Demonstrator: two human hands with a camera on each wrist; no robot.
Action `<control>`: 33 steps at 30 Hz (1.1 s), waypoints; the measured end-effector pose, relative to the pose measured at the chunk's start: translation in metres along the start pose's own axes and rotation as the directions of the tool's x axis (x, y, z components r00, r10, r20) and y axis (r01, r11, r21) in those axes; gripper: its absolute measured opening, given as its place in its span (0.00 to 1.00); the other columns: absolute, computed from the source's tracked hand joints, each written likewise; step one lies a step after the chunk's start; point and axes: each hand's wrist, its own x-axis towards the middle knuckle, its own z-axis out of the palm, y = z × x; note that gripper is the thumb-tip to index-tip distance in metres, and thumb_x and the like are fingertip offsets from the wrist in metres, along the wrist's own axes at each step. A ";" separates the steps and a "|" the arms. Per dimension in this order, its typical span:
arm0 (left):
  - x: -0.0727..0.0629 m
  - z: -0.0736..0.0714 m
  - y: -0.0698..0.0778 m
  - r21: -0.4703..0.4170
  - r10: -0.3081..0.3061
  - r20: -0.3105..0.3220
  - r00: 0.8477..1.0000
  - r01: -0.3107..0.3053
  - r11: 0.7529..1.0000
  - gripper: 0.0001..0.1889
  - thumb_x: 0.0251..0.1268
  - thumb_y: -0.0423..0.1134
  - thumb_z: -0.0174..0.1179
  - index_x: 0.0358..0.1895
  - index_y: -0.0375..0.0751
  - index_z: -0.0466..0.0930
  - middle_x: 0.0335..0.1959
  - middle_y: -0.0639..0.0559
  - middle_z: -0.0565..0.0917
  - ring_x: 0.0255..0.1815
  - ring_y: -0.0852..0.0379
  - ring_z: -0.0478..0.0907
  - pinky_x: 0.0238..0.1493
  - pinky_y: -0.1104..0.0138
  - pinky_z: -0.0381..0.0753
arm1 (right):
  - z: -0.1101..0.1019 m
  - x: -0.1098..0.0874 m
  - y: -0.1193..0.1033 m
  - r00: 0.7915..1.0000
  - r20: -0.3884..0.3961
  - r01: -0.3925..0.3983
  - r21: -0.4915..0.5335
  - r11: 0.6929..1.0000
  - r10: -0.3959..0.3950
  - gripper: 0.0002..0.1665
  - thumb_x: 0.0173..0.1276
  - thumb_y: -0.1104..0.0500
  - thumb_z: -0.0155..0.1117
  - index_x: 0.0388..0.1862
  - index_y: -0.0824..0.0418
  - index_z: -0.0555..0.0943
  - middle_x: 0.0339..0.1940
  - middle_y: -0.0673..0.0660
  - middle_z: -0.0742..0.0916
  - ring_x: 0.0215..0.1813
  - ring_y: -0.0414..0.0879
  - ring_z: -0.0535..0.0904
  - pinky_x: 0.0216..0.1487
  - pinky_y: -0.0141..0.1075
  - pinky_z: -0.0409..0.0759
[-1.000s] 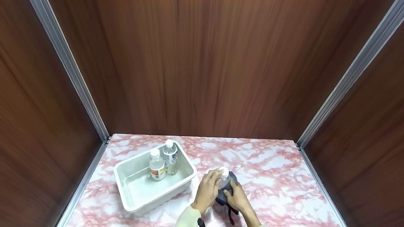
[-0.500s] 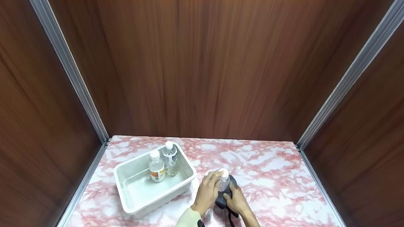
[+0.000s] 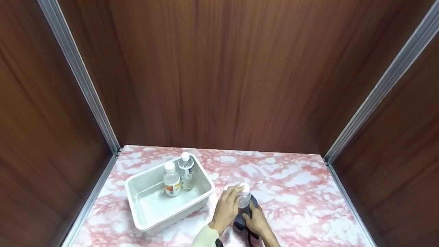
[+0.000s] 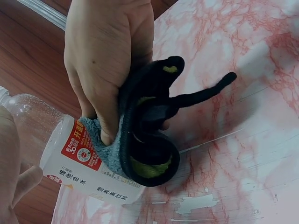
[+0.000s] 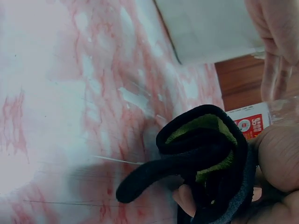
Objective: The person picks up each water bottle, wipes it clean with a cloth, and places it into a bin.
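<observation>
A clear plastic bottle point(image 3: 244, 200) with a white cap and a white-and-red label point(image 4: 79, 154) is between my two hands. My left hand point(image 3: 226, 207) grips it near the cap, fingers around its upper part. My right hand point(image 3: 258, 219) grips a folded cleaning cloth point(image 3: 241, 221), dark with grey plush, black edging and yellow-green inner patches. In the left wrist view the cloth's plush side lies against the label, pressed by the right thumb point(image 4: 108, 130). A black strap point(image 4: 205, 95) hangs from the cloth. The bottle's base is hidden in the head view.
To the left stands a white plastic bin point(image 3: 137, 223) with two capped bottles upright in it, a labelled one point(image 3: 172, 183) and a slimmer clear one point(image 3: 187, 171). The pink-and-white marbled table point(image 3: 295, 199) is bordered by brown wood panels point(image 3: 219, 75) with metal corner rails point(image 3: 384, 79).
Against the bottle, the right hand and cloth have shifted slightly downward. The strap's hang has changed. The left hand keeps its grip near the cap, and the bin's bottles stay put.
</observation>
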 end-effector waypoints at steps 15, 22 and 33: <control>0.002 0.001 0.004 0.021 -0.023 0.031 0.999 0.022 1.000 0.21 0.69 0.43 0.62 0.65 0.52 0.77 0.58 0.52 0.82 0.52 0.51 0.83 0.54 0.58 0.83 | 0.002 0.000 0.004 0.998 0.038 -0.038 -0.080 0.996 0.042 0.39 0.62 0.66 0.65 0.72 0.76 0.67 0.66 0.92 0.64 0.69 0.85 0.64 0.60 0.71 0.74; 0.000 0.000 0.006 0.026 -0.045 0.072 0.996 0.043 0.999 0.31 0.59 0.44 0.71 0.67 0.54 0.73 0.61 0.52 0.80 0.55 0.51 0.81 0.56 0.58 0.83 | 0.001 0.000 0.011 0.996 0.072 -0.040 -0.146 0.989 0.051 0.40 0.58 0.69 0.64 0.71 0.75 0.68 0.66 0.91 0.65 0.61 0.82 0.74 0.56 0.68 0.78; -0.001 -0.001 0.009 0.047 -0.057 0.095 0.994 0.052 0.998 0.39 0.51 0.42 0.78 0.68 0.55 0.69 0.64 0.53 0.77 0.54 0.50 0.81 0.55 0.59 0.83 | -0.001 -0.003 0.032 0.991 0.121 -0.021 -0.278 0.960 0.057 0.49 0.44 0.69 0.68 0.73 0.61 0.72 0.72 0.77 0.69 0.61 0.87 0.69 0.55 0.71 0.77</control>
